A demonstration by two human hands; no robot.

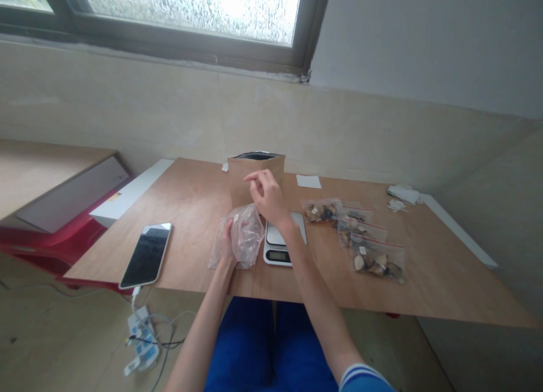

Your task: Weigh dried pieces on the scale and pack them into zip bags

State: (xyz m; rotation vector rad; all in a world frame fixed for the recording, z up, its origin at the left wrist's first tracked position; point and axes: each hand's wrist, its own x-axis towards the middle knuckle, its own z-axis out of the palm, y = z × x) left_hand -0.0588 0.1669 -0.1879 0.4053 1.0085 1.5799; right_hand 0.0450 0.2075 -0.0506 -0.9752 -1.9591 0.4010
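My left hand (pixel 229 242) is closed around a crumpled clear plastic bag (pixel 248 239), its fingers partly showing through the film. Above the bag, my right hand (pixel 265 194) is raised with the fingertips drawn together in a pinch; anything between them is too small to make out. Directly behind that hand stands a brown kraft paper pouch (pixel 240 180), upright and with its dark mouth gaping. A white kitchen scale (pixel 275 256) with a grey display sits right of the bag, partly covered by my right forearm.
Several clear zip bags of dried slices (pixel 377 262) lie overlapping on the right of the wooden table (pixel 445 267). A phone (pixel 146 256) lies at the left edge, cabled to a power strip (pixel 143 338) below. White paper (pixel 309 181) and crumpled plastic (pixel 403 194) lie toward the back.
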